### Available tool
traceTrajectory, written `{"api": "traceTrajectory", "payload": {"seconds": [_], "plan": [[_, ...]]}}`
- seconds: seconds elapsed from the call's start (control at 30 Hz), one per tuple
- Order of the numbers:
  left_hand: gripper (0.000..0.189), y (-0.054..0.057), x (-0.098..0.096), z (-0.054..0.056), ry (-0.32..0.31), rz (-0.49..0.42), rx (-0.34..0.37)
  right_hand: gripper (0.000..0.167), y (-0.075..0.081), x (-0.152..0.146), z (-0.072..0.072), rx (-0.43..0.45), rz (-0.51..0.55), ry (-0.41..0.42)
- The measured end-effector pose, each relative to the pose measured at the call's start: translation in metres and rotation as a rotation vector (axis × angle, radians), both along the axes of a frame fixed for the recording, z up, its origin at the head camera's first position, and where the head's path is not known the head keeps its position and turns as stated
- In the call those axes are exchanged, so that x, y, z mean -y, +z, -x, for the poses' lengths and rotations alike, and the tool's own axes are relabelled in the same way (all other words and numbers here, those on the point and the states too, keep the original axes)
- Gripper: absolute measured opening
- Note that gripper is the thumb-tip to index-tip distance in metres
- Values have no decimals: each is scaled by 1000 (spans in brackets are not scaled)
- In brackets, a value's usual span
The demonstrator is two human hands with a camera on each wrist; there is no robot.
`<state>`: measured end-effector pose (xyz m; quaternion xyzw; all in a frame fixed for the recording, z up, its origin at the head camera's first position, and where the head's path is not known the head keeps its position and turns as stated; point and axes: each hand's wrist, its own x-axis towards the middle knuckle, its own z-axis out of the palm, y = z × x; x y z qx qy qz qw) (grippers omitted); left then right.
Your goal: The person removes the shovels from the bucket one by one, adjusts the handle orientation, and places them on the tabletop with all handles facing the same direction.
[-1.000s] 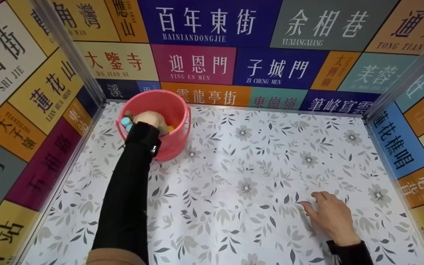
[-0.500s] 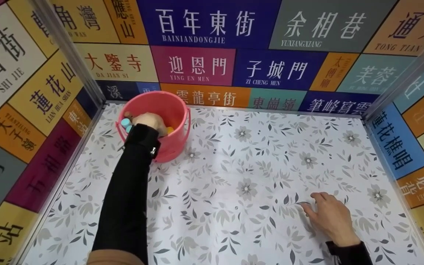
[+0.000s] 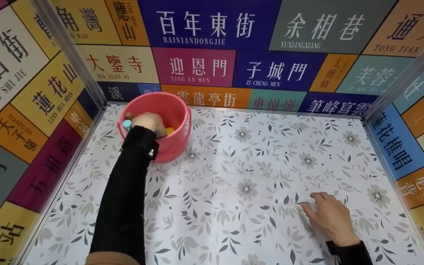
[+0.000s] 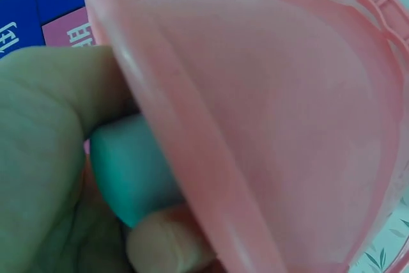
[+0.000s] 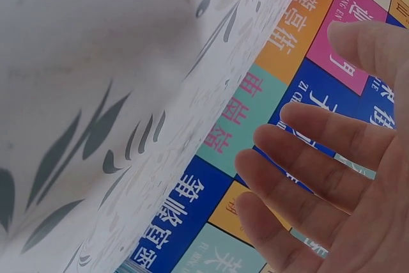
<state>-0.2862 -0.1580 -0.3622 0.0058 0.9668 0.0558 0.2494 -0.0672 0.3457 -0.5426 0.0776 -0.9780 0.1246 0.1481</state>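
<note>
My left hand (image 3: 147, 123) reaches down into a pink bucket (image 3: 171, 145), its fingers mostly hidden by the wall and the wrist. In the left wrist view, the thumb (image 4: 96, 84) and a fingertip (image 4: 167, 241) lie on either side of a teal rounded piece (image 4: 131, 171) behind the bucket's rim; its far end is hidden. From above, a teal round end (image 3: 127, 124) shows left of the hand and a yellow bit (image 3: 170, 130) right of it. My right hand (image 3: 331, 219) stays low near the front right, fingers relaxed and holding nothing.
The bucket stands on a white floral-patterned surface (image 3: 247, 158) near its back left corner, with its handle (image 3: 189, 129) lowered. Upright panels with coloured street-name blocks (image 3: 197, 66) border the back and both sides.
The left hand shifts slightly inside the bucket, and of two teal ends seen beside it earlier, one now shows. The right hand has not moved.
</note>
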Motion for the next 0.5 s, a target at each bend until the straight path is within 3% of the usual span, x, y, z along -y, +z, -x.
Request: {"api": "traceTrajectory", "payload": {"seconds": [0.13,0.37,0.5], "plan": [[22,1,1,-1,-5,14,-32,41,0,0,1,-9,2,1],[35,5,5,-6,-3,47,-55,39,1,1,1,-23,1,6],[26,10,11,-11,-2,21,-70,38,2,1,2,-25,-4,10]]}}
